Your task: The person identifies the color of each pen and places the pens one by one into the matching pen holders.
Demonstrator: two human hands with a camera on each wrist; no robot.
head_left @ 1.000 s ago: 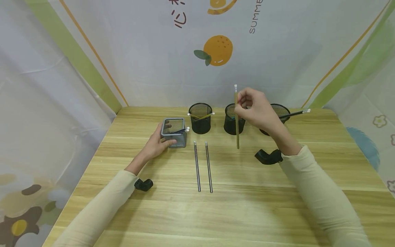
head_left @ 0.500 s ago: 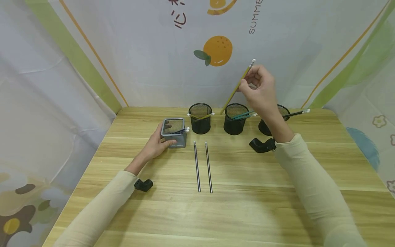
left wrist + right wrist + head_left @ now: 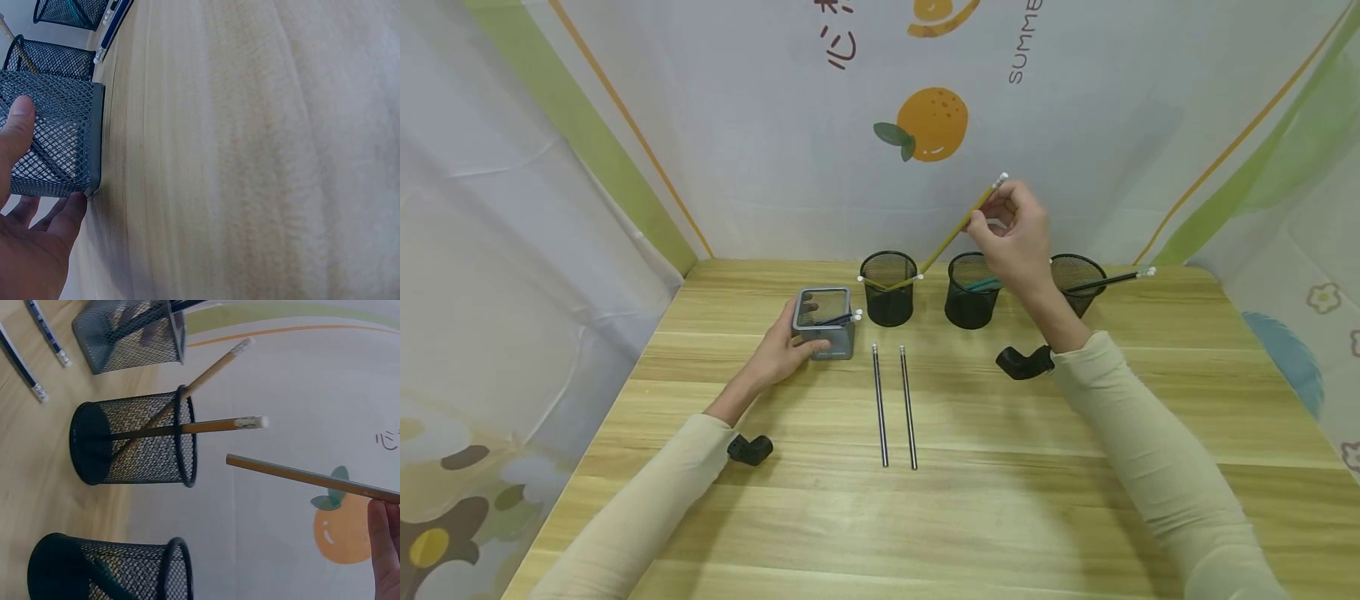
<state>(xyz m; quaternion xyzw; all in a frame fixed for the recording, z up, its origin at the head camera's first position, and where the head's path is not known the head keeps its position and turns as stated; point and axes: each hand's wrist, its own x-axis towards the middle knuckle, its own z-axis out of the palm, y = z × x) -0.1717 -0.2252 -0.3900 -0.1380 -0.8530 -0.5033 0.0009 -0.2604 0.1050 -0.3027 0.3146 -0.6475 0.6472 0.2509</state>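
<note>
My right hand [image 3: 1017, 237] pinches a yellow pencil [image 3: 958, 229] near its white eraser end. The pencil slants, its lower end near the round black mesh pen cup [image 3: 889, 308] that holds two yellow pencils. In the right wrist view that pencil's free end [image 3: 250, 462] stands apart from the cup's rim [image 3: 182, 437]. My left hand [image 3: 782, 350] grips a square grey mesh pen holder [image 3: 835, 342], thumb at the front and fingers round the side. Dark pencils lean in this holder. The left wrist view shows the thumb on the mesh [image 3: 56, 137].
Two dark striped pencils [image 3: 880, 408] lie side by side on the wooden table [image 3: 1000, 517]. A middle black mesh cup [image 3: 970, 308] holds teal pencils. Partly behind my right forearm, another black cup [image 3: 1078, 271] holds black pencils. A printed curtain [image 3: 775, 167] hangs behind.
My right hand has lifted the yellow pencil, tilted it, then moved left and slightly down, bringing its lower end near the cup with yellow pencils. The left hand stays put.
</note>
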